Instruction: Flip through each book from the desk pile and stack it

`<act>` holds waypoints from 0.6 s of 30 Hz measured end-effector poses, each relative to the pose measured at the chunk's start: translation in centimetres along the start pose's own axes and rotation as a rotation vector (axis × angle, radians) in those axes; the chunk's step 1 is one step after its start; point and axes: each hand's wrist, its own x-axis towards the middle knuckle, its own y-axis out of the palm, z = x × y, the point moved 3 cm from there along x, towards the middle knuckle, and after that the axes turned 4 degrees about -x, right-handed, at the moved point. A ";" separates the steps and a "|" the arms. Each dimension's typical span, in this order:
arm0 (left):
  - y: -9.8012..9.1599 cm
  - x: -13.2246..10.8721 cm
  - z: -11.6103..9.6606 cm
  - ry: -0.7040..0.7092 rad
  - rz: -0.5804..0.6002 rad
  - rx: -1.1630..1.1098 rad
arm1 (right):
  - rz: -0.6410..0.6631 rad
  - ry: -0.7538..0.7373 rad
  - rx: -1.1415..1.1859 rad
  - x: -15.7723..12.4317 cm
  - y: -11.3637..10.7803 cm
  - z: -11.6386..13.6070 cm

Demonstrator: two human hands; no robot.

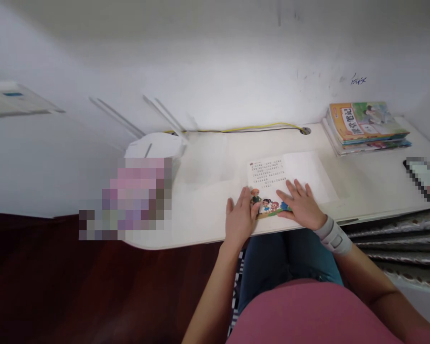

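Observation:
A thin printed booklet (267, 173) lies on the white desk in front of me, with lines of text above and cartoon figures along its lower edge. A blank whitish sheet (308, 172) extends from its right side; whether it is paper or film I cannot tell. My left hand (240, 217) rests flat at the booklet's lower left corner, fingers stretched out, partly on the desk. Spread over the lower right of the booklet and the blank sheet is my right hand (303, 208), with a grey band (336, 236) around its wrist. Neither hand grips anything.
On the white desk (200, 200), a stack of books (367, 124) stands back right and a phone-like device (424, 179) lies near the right edge. A white round-topped object (152, 145) and a blurred pink item (138, 191) are at left. Cables (243, 128) run along the wall.

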 end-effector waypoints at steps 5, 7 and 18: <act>0.0 0.1 -0.2 0.005 -0.004 0.047 | -0.003 0.017 -0.008 0.0 0.1 -0.6; -0.4 0.1 -0.7 -0.003 -0.031 0.052 | -0.004 0.017 -0.009 0.0 0.1 -0.6; 1.7 1.9 -3.3 0.004 -0.121 -0.301 | -0.002 0.016 0.003 -0.1 0.2 -0.5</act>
